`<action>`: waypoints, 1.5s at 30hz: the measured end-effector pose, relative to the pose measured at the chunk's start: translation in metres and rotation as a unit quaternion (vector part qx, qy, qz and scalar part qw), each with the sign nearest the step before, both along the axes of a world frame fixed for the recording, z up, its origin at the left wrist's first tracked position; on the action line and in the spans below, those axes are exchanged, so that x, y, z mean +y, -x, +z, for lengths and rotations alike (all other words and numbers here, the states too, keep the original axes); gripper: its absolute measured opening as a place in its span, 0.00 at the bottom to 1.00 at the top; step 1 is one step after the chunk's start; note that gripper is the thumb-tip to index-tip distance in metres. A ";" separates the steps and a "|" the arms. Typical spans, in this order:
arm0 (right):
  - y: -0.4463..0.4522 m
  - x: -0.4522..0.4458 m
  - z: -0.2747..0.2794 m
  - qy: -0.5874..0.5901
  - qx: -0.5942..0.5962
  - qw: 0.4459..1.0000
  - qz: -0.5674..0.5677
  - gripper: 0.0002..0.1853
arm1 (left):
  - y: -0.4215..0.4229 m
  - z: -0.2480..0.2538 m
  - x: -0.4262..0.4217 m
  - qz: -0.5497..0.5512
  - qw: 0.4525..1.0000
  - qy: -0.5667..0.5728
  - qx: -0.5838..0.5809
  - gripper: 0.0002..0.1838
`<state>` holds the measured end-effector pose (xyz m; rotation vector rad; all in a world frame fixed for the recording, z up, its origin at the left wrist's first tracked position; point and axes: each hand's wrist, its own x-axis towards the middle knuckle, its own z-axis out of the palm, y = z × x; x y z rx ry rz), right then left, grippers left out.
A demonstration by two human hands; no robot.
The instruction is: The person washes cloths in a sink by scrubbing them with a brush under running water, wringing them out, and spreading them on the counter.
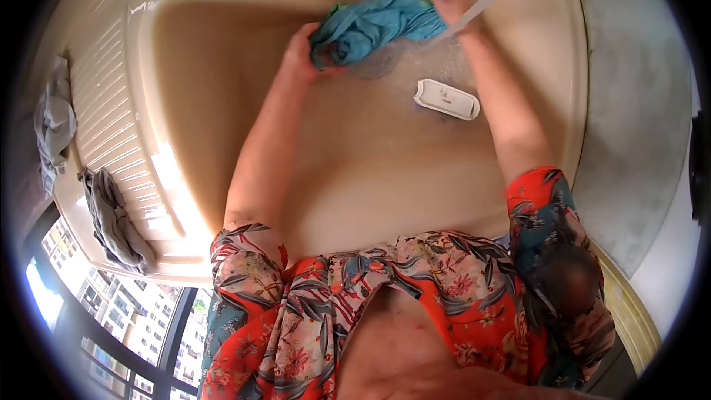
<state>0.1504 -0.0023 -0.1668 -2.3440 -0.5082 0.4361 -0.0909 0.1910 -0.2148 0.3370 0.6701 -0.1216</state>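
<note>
A bunched teal cloth (381, 24) is stretched between my two hands over the far part of a beige basin (355, 178). My left hand (304, 53) grips its left end, with the fingers partly hidden by the fabric. At the cloth's right end, my right hand (450, 7) is closed on it. A stream of water (492, 0) falls beside my right hand, and splashes show around the cloth. Below the cloth, a small white oblong dish (446, 99) lies on the basin floor.
Left of the basin is a ribbed washboard surface (115, 118). A grey cloth (112, 222) and a lighter cloth (55, 122) hang over its outer edge. A grey surface (629, 118) borders the basin on the right. Windows are at lower left.
</note>
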 end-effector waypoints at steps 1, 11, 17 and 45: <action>0.012 0.007 0.000 0.028 -0.077 0.997 0.008 0.18 | 0.003 0.012 0.004 -0.010 1.000 0.005 0.005 0.28; 0.208 0.082 0.052 -0.164 -0.076 0.953 0.242 0.10 | 0.005 -0.013 -0.036 0.120 0.930 -0.047 -0.345 0.14; 0.080 0.045 -0.016 0.049 -0.053 0.992 0.105 0.21 | -0.028 0.055 -0.048 0.035 0.992 -0.108 0.053 0.12; 0.134 0.070 -0.018 0.025 -0.027 0.995 0.095 0.17 | -0.010 0.008 -0.048 0.051 0.971 -0.181 0.150 0.14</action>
